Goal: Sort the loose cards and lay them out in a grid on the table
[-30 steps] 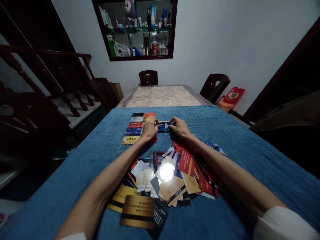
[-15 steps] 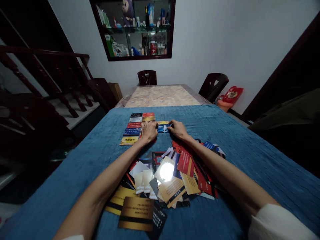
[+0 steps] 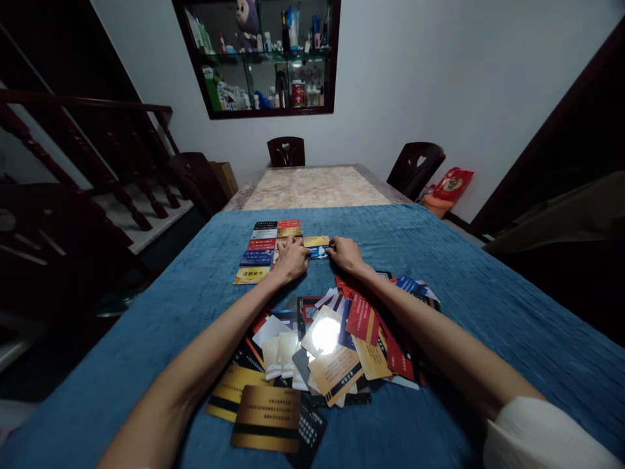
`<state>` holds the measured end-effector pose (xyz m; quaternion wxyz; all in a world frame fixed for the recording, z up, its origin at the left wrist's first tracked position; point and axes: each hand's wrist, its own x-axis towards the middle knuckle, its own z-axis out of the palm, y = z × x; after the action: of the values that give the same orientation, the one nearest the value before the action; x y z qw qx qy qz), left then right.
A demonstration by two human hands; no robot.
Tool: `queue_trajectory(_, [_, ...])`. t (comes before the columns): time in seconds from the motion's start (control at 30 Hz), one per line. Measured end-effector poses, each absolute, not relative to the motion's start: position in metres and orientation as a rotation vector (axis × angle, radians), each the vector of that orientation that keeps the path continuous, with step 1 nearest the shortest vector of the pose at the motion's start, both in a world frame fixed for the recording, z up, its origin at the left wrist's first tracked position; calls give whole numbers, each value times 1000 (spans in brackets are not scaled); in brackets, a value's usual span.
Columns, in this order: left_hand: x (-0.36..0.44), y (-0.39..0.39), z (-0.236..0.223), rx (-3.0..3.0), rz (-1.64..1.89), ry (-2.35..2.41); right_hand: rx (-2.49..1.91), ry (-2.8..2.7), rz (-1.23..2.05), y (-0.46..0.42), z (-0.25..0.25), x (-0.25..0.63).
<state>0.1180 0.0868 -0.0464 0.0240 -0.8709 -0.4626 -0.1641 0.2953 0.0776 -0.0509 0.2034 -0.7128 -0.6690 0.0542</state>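
Note:
A small blue card (image 3: 319, 253) is held between my two hands by its short ends. My left hand (image 3: 293, 259) grips its left end and partly hides the laid-out cards beneath. My right hand (image 3: 346, 253) pinches its right end, fingers curled. Just beyond it shows a yellow card (image 3: 316, 240), partly overlapped by the blue one. To the left, overlapping rows include a black card (image 3: 266, 225), a red card (image 3: 261, 245), a blue patterned card (image 3: 256, 257) and a gold card (image 3: 252, 274).
A loose heap of mixed cards (image 3: 336, 368) spreads between my forearms, a brown-gold card (image 3: 267, 417) nearest me. Blue cloth (image 3: 161, 332) covers this part of the table. Beyond are a patterned tabletop (image 3: 317, 185), chairs (image 3: 286, 152) and a wall cabinet (image 3: 263, 58).
The blue card has tilted or dropped slightly toward the cloth, so less of its face shows. My right hand has shifted slightly left; both hands stay on the card.

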Motion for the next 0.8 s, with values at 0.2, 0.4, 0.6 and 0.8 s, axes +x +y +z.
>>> queue_trajectory(0.2, [117,88,-47,-2720,-553,-1435,-2028,-1864,113,77,-51,292])
queue_trajectory(0.4, [117,89,-46,-2733,-548,-1437,-2043,-1884,86,75,-52,290])
queue_trajectory(0.6, [117,89,-45,-2740,-532,-1434,-2037,-1911,79,75,-52,291])
queue_trajectory(0.8, [118,89,-46,-2744,-561,-1419,-2040,-1921,82,75,-51,291])
